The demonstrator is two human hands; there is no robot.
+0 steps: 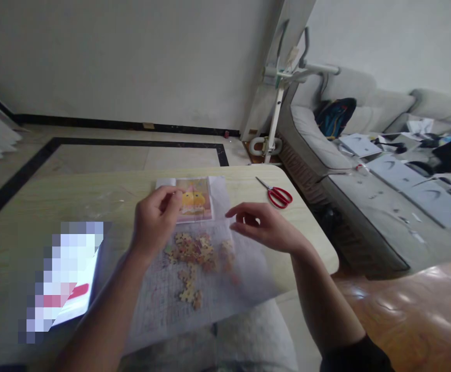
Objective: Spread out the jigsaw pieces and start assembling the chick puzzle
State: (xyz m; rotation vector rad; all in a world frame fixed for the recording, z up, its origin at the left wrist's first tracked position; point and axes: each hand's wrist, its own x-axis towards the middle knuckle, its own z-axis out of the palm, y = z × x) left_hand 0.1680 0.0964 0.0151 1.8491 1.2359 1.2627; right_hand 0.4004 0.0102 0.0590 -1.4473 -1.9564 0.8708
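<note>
My left hand (pixel 156 214) hovers by the left side of a picture card (pixel 194 199) with a yellow figure on it. Its thumb and fingers are pinched together, and whatever they hold, if anything, cannot be made out. My right hand (pixel 266 226) hangs in the air to the right of the card, fingers curved, with a small gap between thumb and fingertips and nothing visible there. Below and between the hands, a pile of jigsaw puzzle pieces (pixel 194 250) lies on a large thin printed sheet (pixel 159 310). Several more pieces (pixel 189 292) are scattered nearer to me.
Red-handled scissors (pixel 280 197) lie at the table's right side. A lit screen (pixel 78 279), partly pixelated, is at the left. Clear crumpled plastic (pixel 103 204) rests on the wooden table (pixel 55 194). Beyond the right edge stands a grey sofa (pixel 365 227) bearing white boxes and a backpack.
</note>
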